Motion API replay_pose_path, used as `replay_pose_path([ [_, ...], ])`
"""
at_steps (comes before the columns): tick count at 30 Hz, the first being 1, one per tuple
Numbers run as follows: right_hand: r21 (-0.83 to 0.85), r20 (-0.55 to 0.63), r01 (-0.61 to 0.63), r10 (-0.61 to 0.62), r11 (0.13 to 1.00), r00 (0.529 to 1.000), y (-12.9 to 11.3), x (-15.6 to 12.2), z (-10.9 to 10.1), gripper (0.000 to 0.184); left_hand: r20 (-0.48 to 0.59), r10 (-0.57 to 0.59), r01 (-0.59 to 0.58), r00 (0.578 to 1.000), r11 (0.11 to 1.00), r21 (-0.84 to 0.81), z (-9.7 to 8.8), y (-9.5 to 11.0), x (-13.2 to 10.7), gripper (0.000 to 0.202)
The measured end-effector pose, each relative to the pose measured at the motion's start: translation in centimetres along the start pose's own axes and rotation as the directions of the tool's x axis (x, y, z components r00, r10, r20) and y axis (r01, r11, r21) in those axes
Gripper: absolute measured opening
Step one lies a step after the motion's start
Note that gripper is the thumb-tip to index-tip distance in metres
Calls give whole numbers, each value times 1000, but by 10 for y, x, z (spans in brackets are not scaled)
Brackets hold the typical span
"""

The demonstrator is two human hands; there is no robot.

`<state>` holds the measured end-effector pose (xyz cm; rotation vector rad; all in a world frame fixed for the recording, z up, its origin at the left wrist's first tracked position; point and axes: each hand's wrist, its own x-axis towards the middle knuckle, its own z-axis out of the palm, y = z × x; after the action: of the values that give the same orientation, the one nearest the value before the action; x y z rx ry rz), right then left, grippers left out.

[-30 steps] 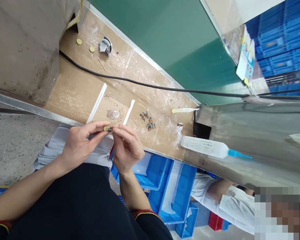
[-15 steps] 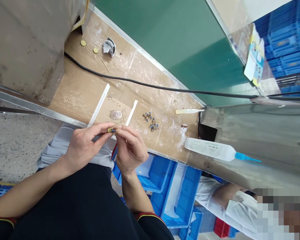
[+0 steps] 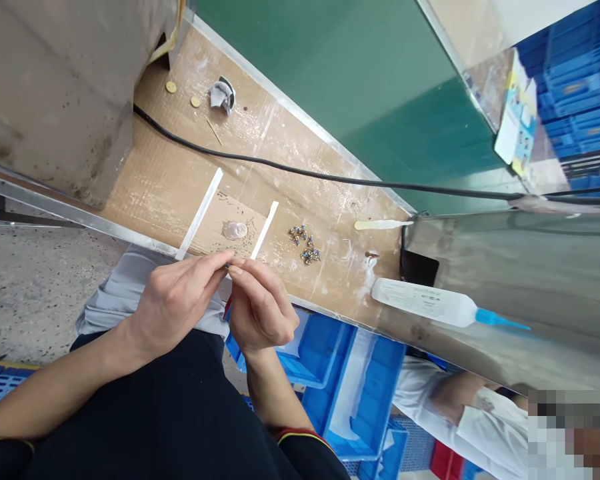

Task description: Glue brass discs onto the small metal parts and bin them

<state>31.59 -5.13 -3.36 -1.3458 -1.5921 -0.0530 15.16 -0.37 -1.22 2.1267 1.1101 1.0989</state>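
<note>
Grey concrete floor (image 3: 35, 300) lies at nine o'clock from our hands, with twelve at the top of the view, and a pale grey cloth (image 3: 125, 287) sits just beside the left hand. Up at eleven o'clock, two small gold discs (image 3: 183, 93) and a crumpled grey scrap (image 3: 223, 95) rest on a cardboard-covered bench (image 3: 155, 167).

Our left hand (image 3: 173, 300) is nearly closed, its thumb and first finger pinched on a tiny blue and gold part (image 3: 227, 265), which sits at the bench's front edge and is mostly hidden by the fingertips. Our right hand (image 3: 263, 310) is just as nearly closed, pinching the same part from the other side, so the two hands meet there. A thin red item (image 3: 227, 308) shows between the wrists; we cannot tell what it is.

At twelve o'clock, a clear round disc (image 3: 235, 231) lies between two white strips (image 3: 199, 213). At three o'clock sit a cluster of small blue and gold parts (image 3: 305, 241), then a pale wooden stick (image 3: 377, 225) and a white glue bottle (image 3: 420, 302) with a blue nozzle. Blue crates (image 3: 355, 393) stand at five o'clock, beside a co-worker's white sleeve (image 3: 460, 417).
</note>
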Motion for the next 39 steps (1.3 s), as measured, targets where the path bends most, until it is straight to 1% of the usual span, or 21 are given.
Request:
replay_pose_path([
  [2,9,1,8,-8,1000,1000,0,0,0,50,-6,6,-6,1000,1000,5,1,1,-1,22],
  [4,12,8,13,-13,1000,1000,1,-1,-1,54,4,-36,36,999,998,-46,0,2,-2,23],
  [7,49,37,42,-44,998,998,2,1,-5,57,49,-172,178,984,965,-191,-2,2,-2,25],
  [9,96,62,23,-29,995,998,3,3,-8,56,98,-282,299,954,908,-295,-4,2,-1,24],
  [10,126,69,-20,11,992,998,2,4,-9,53,126,-328,351,936,873,-339,-5,2,-1,23],
  [12,193,90,-169,154,967,984,0,7,-10,42,170,-392,427,904,813,-397,-6,1,0,22],
  [13,231,107,-258,239,938,965,-1,8,-10,36,180,-408,445,895,797,-409,-6,1,0,23],
  [15,296,157,-414,384,861,910,-3,10,-8,24,181,-416,453,891,793,-407,-4,0,-1,24],
  [17,338,200,-518,478,786,855,-5,11,-6,14,176,-411,447,894,807,-387,-2,0,-2,25],
  [18,355,211,-550,508,756,835,-6,11,-5,11,175,-406,442,897,814,-377,-1,1,-2,25],
  [20,388,222,-584,543,713,810,-7,10,-4,9,170,-401,436,900,826,-357,0,2,-3,24],
  [24,433,234,-609,570,664,788,-6,6,-5,13,174,-417,452,892,820,-351,1,4,-4,22],
  [26,434,236,-624,586,650,775,-5,4,-4,14,199,-439,482,876,797,-364,2,3,-6,23],
  [28,440,231,-619,583,651,779,-4,1,-3,14,234,-482,536,844,751,-385,2,2,-8,22],
  [29,446,223,-601,568,663,792,-2,0,-3,13,249,-509,566,824,723,-396,3,2,-9,20],
  [31,455,181,-530,508,716,842,2,-3,-2,11,253,-556,609,791,683,-403,5,0,-9,20],
  [33,443,128,-442,433,780,893,8,-7,-1,10,238,-586,630,775,681,-374,9,0,-6,27],
  [34,428,115,-412,404,804,907,11,-10,-1,10,239,-593,638,769,686,-349,11,1,-5,31],
  [36,387,131,-404,384,829,914,17,-17,-3,14,279,-591,653,757,697,-296,15,5,-2,38],
  [37,366,155,-425,396,828,905,19,-21,-5,17,310,-583,658,751,703,-271,17,8,-1,40],
  [39,335,197,-489,448,805,872,20,-31,-10,20,382,-553,655,741,721,-226,21,13,-1,42],
])
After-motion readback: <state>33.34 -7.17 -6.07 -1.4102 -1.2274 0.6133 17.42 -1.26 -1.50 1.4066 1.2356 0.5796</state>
